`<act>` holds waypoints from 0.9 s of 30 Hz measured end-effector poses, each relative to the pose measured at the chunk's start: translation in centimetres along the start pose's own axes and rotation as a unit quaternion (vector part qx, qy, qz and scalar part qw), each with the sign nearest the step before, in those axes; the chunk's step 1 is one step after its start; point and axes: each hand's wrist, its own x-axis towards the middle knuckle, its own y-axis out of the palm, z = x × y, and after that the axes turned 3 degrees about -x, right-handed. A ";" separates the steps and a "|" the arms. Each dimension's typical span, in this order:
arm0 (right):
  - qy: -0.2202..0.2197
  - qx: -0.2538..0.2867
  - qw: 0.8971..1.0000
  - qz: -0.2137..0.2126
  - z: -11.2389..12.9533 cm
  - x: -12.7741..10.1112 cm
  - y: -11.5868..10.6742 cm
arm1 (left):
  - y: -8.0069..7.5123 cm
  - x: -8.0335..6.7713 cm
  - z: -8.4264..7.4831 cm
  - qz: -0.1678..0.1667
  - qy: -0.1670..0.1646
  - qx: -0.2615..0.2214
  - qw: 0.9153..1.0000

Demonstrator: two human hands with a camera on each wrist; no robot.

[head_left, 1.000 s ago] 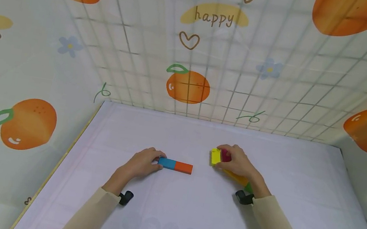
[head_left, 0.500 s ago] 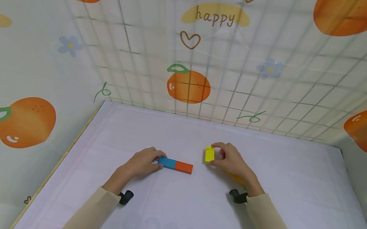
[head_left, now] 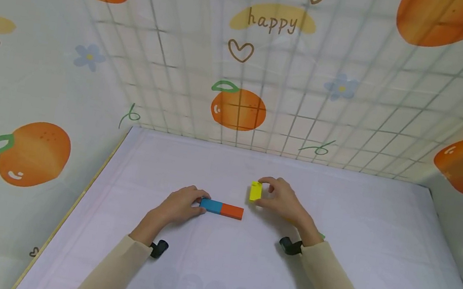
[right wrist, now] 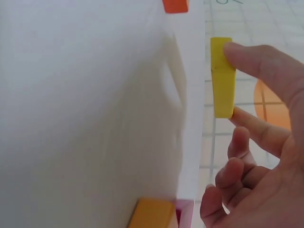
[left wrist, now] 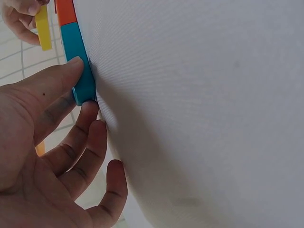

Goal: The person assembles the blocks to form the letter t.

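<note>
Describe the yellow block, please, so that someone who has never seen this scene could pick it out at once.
On the white table, look for the person's right hand. Pinched between its thumb and a finger, off the table, is the yellow block. Its bright yellow sets it apart from the blue block and the orange-red block, end to end at the left hand.
</note>
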 end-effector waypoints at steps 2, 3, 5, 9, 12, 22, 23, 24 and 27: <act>-0.010 -0.010 1.000 -0.005 0.2 0.3 0.2 | 0.0 0.0 0.0 0.001 0.001 0.000 1.000; -0.013 -0.015 1.000 -0.006 0.3 0.5 0.4 | -0.1 0.0 0.0 0.001 0.000 0.000 1.000; -0.011 -0.020 1.000 -0.006 0.5 0.8 0.7 | -0.2 -0.1 -0.1 0.002 0.000 -0.002 1.000; 0.003 -0.018 1.000 -0.002 0.8 1.4 1.5 | -0.2 -0.1 -0.2 0.002 0.002 0.000 1.000; 0.004 -0.015 1.000 -0.002 1.1 1.7 2.0 | -0.2 -0.1 -0.2 0.003 0.002 0.002 1.000; 0.011 -0.008 1.000 -0.004 2.0 2.5 3.7 | -0.2 -0.1 -0.3 0.009 -0.009 0.004 1.000; 0.011 -0.008 1.000 -0.004 2.1 2.5 3.8 | -0.2 -0.1 -0.3 0.009 -0.009 0.003 1.000; 0.012 -0.006 1.000 -0.003 2.2 2.6 4.0 | -0.2 -0.1 -0.3 0.010 -0.009 0.001 1.000; 0.014 -0.007 1.000 -0.001 2.6 2.7 4.3 | -0.2 -0.1 -0.2 0.013 -0.009 -0.002 1.000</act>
